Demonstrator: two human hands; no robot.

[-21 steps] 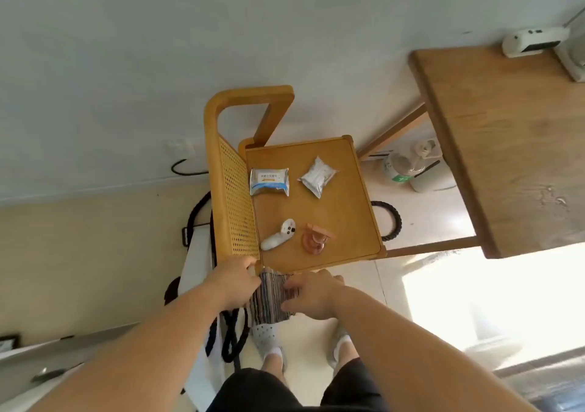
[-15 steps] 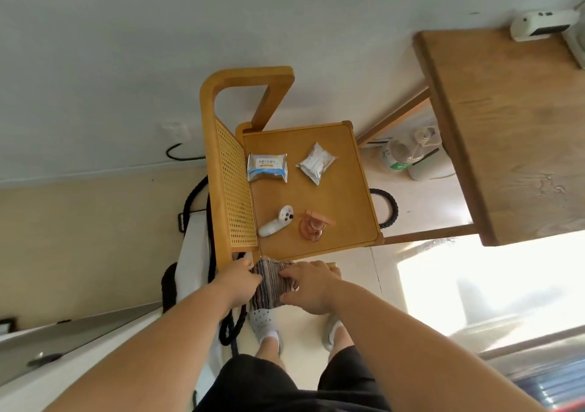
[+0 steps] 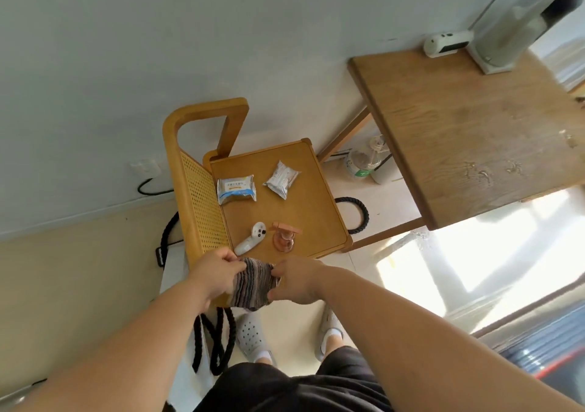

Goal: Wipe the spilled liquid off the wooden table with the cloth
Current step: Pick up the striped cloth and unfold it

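Note:
A striped cloth (image 3: 251,286) hangs between my two hands, in front of the chair's near edge. My left hand (image 3: 215,274) pinches its left side and my right hand (image 3: 296,280) pinches its right side. The wooden table (image 3: 468,133) stands to the right, apart from both hands. Shiny patches of spilled liquid (image 3: 484,174) lie near its front edge, with another wet spot (image 3: 569,139) at the far right.
A wooden chair (image 3: 285,209) with a cane back carries two wipe packets (image 3: 235,189), a white controller (image 3: 250,242) and an orange-brown holder (image 3: 284,237). A white device (image 3: 446,42) and a grey appliance (image 3: 503,31) stand at the table's back. Black rope (image 3: 357,215) and bottles (image 3: 364,164) lie on the floor.
Both hands have drawn the cloth back off the chair edge and spread it a little wider. The view has swung so more of the table shows.

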